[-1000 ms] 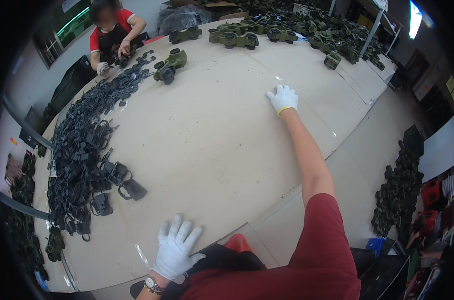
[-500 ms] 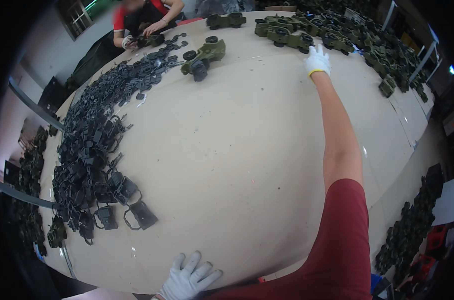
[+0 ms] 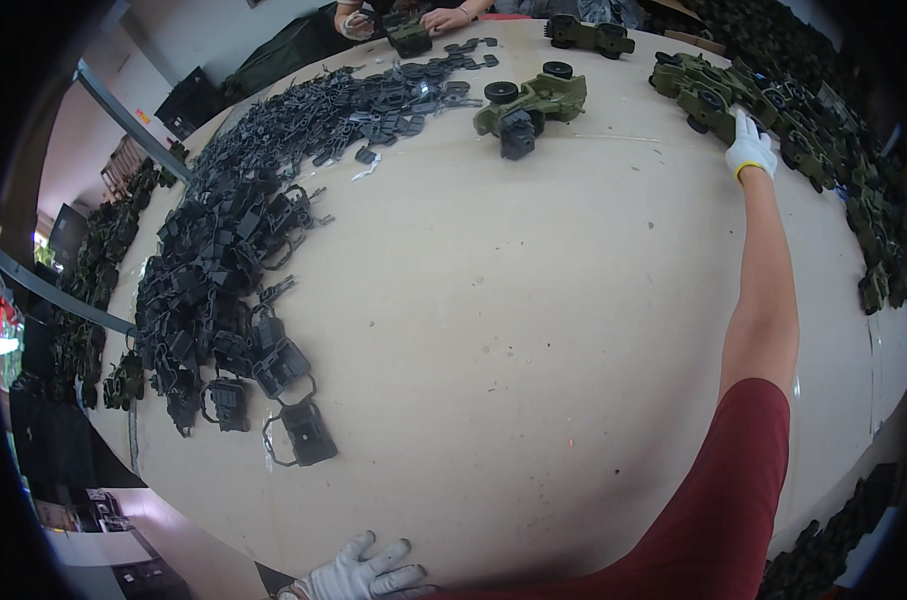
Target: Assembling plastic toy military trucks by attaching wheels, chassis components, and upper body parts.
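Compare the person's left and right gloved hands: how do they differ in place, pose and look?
The left hand is at the near edge of the table, while the right hand is at the far right, by a green vehicle. The left hand's fingers are spread; the right hand's lie closer together. The right hand's glove shows a yellow cuff; the left hand's shows none. Both wear whitish gloves.

There are 2 wearer's hands (image 3: 752,155), 2 co-worker's hands (image 3: 446,19) and 2 vehicles (image 3: 552,99) lying apart
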A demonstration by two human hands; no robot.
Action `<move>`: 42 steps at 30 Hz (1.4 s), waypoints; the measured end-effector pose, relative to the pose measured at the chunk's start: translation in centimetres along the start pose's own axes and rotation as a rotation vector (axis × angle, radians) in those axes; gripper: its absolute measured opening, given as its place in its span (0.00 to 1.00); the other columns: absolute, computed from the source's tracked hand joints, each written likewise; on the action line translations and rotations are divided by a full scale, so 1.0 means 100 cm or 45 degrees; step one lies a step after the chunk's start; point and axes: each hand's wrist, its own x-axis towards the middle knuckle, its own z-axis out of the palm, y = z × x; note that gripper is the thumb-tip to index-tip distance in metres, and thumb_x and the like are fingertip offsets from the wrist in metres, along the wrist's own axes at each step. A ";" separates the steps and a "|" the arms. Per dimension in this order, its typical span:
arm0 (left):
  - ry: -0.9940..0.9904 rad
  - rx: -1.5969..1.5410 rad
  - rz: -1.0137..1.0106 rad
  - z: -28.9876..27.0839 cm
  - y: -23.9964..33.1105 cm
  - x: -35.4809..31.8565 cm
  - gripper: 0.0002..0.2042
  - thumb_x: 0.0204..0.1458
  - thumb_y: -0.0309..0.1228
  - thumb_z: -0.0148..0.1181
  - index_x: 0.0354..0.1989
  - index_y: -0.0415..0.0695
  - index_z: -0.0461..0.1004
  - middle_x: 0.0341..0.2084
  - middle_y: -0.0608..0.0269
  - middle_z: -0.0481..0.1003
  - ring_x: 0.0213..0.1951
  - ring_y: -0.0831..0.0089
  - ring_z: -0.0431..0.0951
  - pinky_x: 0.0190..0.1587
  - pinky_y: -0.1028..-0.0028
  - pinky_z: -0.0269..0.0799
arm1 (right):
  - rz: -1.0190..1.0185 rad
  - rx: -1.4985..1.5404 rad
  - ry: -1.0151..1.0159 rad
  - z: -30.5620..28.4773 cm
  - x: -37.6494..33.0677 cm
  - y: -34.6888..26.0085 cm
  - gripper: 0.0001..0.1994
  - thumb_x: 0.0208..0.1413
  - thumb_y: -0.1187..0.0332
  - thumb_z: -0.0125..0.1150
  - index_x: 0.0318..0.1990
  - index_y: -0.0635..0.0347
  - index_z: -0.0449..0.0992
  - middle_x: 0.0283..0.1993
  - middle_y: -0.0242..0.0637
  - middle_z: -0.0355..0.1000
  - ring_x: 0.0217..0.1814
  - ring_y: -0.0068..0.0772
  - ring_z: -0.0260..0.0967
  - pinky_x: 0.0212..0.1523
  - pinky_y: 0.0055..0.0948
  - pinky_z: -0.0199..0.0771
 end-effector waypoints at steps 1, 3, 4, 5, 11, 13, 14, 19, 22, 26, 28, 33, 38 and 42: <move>0.025 0.009 -0.013 0.000 0.000 0.000 0.22 0.51 0.48 0.63 0.57 0.78 0.74 0.49 0.80 0.69 0.55 0.66 0.71 0.54 0.48 0.62 | -0.023 -0.004 0.032 -0.012 -0.007 -0.003 0.33 0.60 0.68 0.46 0.75 0.37 0.52 0.78 0.28 0.50 0.78 0.48 0.49 0.68 0.47 0.65; 0.065 0.011 -0.009 0.002 0.002 -0.001 0.23 0.50 0.48 0.63 0.57 0.77 0.74 0.49 0.80 0.69 0.55 0.66 0.71 0.52 0.49 0.64 | -0.036 -0.028 0.069 -0.030 -0.024 0.001 0.30 0.60 0.67 0.48 0.73 0.39 0.59 0.74 0.29 0.58 0.75 0.46 0.55 0.65 0.45 0.68; 0.088 -0.038 -0.051 0.009 0.005 -0.003 0.23 0.51 0.47 0.62 0.59 0.76 0.73 0.50 0.78 0.69 0.56 0.66 0.71 0.50 0.49 0.65 | -0.156 -0.161 -0.017 -0.036 -0.034 0.002 0.25 0.60 0.67 0.49 0.66 0.42 0.68 0.70 0.29 0.64 0.73 0.45 0.58 0.63 0.44 0.70; 0.120 -0.083 -0.088 0.014 0.004 -0.004 0.24 0.51 0.47 0.61 0.60 0.75 0.72 0.51 0.76 0.69 0.56 0.66 0.71 0.49 0.49 0.66 | -0.269 -0.298 -0.095 -0.045 -0.041 0.008 0.21 0.60 0.66 0.50 0.60 0.45 0.76 0.65 0.30 0.70 0.71 0.44 0.62 0.61 0.42 0.72; 0.001 -0.078 0.060 -0.008 -0.007 0.004 0.27 0.52 0.40 0.59 0.63 0.74 0.68 0.52 0.70 0.68 0.57 0.60 0.70 0.48 0.48 0.66 | -0.274 -0.255 -0.180 -0.031 -0.059 0.022 0.15 0.59 0.66 0.52 0.48 0.53 0.83 0.59 0.32 0.75 0.69 0.43 0.65 0.59 0.41 0.73; 0.056 -0.087 0.076 0.001 -0.005 -0.002 0.29 0.53 0.40 0.54 0.66 0.69 0.65 0.58 0.66 0.67 0.63 0.56 0.65 0.56 0.41 0.61 | -0.278 -0.268 -0.266 -0.028 -0.064 0.026 0.16 0.60 0.65 0.52 0.52 0.50 0.82 0.60 0.35 0.75 0.65 0.41 0.69 0.59 0.42 0.73; 0.097 -0.095 0.074 0.004 -0.003 -0.005 0.30 0.54 0.39 0.50 0.70 0.64 0.61 0.64 0.62 0.66 0.69 0.52 0.60 0.64 0.34 0.56 | -0.266 -0.274 -0.268 -0.027 -0.073 0.027 0.16 0.60 0.65 0.52 0.52 0.50 0.82 0.60 0.35 0.75 0.65 0.41 0.69 0.59 0.42 0.73; 0.096 -0.027 0.094 0.000 -0.004 0.001 0.28 0.52 0.40 0.54 0.66 0.70 0.65 0.58 0.66 0.67 0.62 0.52 0.66 0.56 0.40 0.61 | -0.355 -0.117 -0.131 -0.026 -0.105 0.041 0.19 0.63 0.67 0.48 0.58 0.42 0.79 0.57 0.37 0.75 0.62 0.40 0.71 0.60 0.43 0.72; 0.110 0.070 0.105 0.004 -0.007 0.003 0.27 0.50 0.40 0.60 0.62 0.74 0.69 0.53 0.70 0.68 0.57 0.56 0.69 0.51 0.46 0.64 | -0.321 -0.027 -0.104 -0.020 -0.114 0.049 0.19 0.63 0.68 0.47 0.57 0.43 0.79 0.57 0.38 0.75 0.62 0.40 0.71 0.59 0.42 0.73; 0.105 -0.134 0.031 0.005 0.001 -0.001 0.29 0.54 0.40 0.49 0.69 0.66 0.63 0.62 0.61 0.68 0.66 0.47 0.63 0.62 0.33 0.59 | 0.145 0.046 -0.231 -0.022 -0.102 0.058 0.19 0.60 0.67 0.51 0.57 0.45 0.78 0.59 0.37 0.74 0.62 0.44 0.71 0.58 0.42 0.74; 0.079 -0.117 0.038 0.004 0.001 -0.003 0.29 0.54 0.40 0.49 0.68 0.66 0.64 0.62 0.61 0.67 0.67 0.46 0.62 0.61 0.33 0.58 | 0.173 0.129 -0.029 -0.034 -0.097 0.057 0.20 0.59 0.68 0.53 0.59 0.45 0.77 0.63 0.36 0.71 0.65 0.46 0.68 0.59 0.43 0.73; 0.206 0.111 0.046 0.017 -0.003 -0.006 0.26 0.52 0.40 0.60 0.62 0.75 0.69 0.52 0.71 0.68 0.56 0.56 0.69 0.53 0.46 0.62 | -0.110 0.093 0.404 -0.037 -0.059 0.013 0.37 0.53 0.73 0.54 0.73 0.36 0.56 0.77 0.32 0.52 0.78 0.48 0.48 0.63 0.49 0.67; 0.062 0.096 0.098 0.014 -0.004 -0.005 0.27 0.51 0.42 0.61 0.63 0.78 0.68 0.51 0.70 0.67 0.55 0.56 0.69 0.53 0.43 0.61 | -0.193 0.153 -0.027 -0.047 -0.057 -0.025 0.41 0.54 0.70 0.54 0.76 0.31 0.49 0.75 0.33 0.57 0.78 0.45 0.50 0.68 0.53 0.59; 0.095 0.054 0.206 0.014 -0.004 -0.001 0.30 0.50 0.41 0.63 0.66 0.67 0.67 0.55 0.65 0.68 0.61 0.52 0.66 0.60 0.42 0.58 | -0.190 0.164 -0.198 -0.069 -0.075 -0.007 0.51 0.39 0.55 0.75 0.74 0.29 0.53 0.72 0.36 0.62 0.75 0.42 0.56 0.67 0.65 0.55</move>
